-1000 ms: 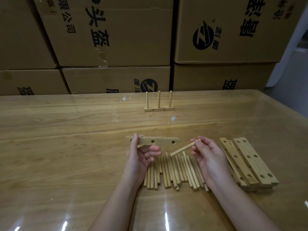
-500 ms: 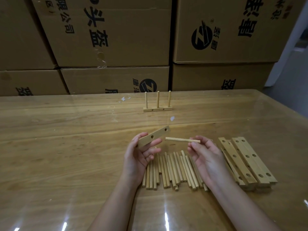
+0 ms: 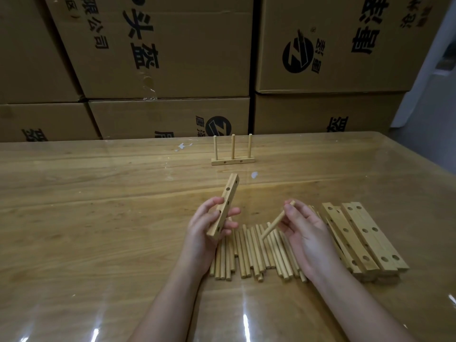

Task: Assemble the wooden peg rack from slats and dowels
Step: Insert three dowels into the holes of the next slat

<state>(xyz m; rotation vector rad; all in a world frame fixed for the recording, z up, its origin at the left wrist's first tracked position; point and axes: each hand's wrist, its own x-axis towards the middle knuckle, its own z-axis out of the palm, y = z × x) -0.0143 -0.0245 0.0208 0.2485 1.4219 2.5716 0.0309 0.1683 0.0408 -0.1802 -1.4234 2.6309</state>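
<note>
fingers [image 3: 232, 211] grip slat [image 3: 228, 194], dowel [image 3: 273, 224], 头盔 boxes [image 3: 187, 77]

1. Held slat [image 3: 228, 196]: lower end sits in left grip [image 3: 204, 233]. Thumb & fingers cover parts of it; back face unseen.
2. Held dowel [image 3: 272, 225]: top end tucked behind right grip [image 3: 306, 235] fingertips.
3. Loose dowel pile [image 3: 249, 250]: both grips cover parts of it, so can't count.
4. Flat slat stack [image 3: 365, 233]: lower layers under top ones, near-left part behind right grip; no. of slats unclear.
5. Cardboard boxes [image 3: 172, 45]: cut by top & side edges, print incomplete.
6. Wood counter [image 3: 98, 218]: runs off both sides & bottom; forearms cut at bottom.
7. Far rack [image 3: 233, 161]: too small to tell how deep pegs sit.
</note>
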